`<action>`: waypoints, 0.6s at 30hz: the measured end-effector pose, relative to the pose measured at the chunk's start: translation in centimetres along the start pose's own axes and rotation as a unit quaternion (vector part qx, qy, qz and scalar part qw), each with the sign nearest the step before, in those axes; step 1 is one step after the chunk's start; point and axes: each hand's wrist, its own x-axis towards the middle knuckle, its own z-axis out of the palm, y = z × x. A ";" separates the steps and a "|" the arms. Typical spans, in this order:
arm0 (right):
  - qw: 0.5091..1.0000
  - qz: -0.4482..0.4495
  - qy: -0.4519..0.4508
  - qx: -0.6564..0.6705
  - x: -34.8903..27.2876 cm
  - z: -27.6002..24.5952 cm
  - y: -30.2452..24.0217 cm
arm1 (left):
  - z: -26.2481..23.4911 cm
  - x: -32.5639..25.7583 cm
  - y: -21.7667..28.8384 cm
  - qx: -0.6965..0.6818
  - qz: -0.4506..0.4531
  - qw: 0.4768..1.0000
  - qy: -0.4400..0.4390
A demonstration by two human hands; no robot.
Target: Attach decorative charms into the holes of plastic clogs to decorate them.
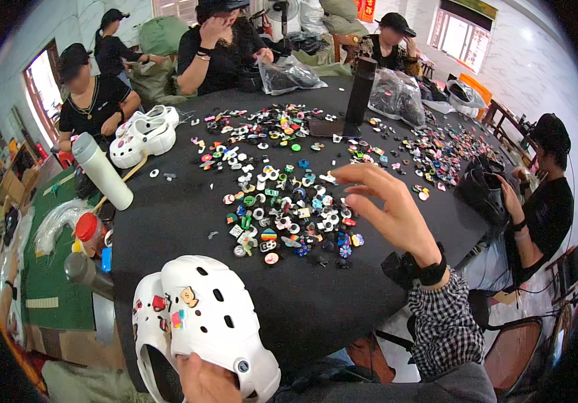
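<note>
At the near edge of the black table my left hand (205, 381) grips a white clog (225, 302) by its opening, with part of the hand inside the shoe. Small colourful charms are set in this clog's upper. Pressed against its left side is a second white clog (145, 299), which also bears charms. My right hand (396, 215) hovers at the right edge of a pile of shoe charms (279, 201), thumb and fingers apart. I see nothing between those fingers. The charms are mixed in colour and shape, many showing black or white backs.
More charms (437, 154) cover the table's far right, near a black stand (360, 97). Another pair of white clogs (145, 138) lies far left, beside a white bottle (101, 171) and a red-lidded jar (89, 228). Several people sit around the table; a co-worker's hand (510, 198) is at the right.
</note>
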 end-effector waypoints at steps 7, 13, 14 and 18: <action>0.991 0.124 0.002 0.057 -0.5 2.6 6.6 | -2.1 0.5 -1.0 0.343 0.143 0.918 -0.136; 0.974 0.185 0.056 0.122 -2.4 2.4 10.1 | -3.6 0.7 -0.4 0.680 0.382 0.594 -0.197; 0.976 0.192 0.050 0.087 -2.7 1.9 10.3 | -4.0 0.7 -0.5 0.681 0.379 0.594 -0.201; 0.974 0.218 -0.054 0.031 -3.7 0.2 10.4 | -2.0 0.0 -0.9 0.620 0.279 0.706 -0.197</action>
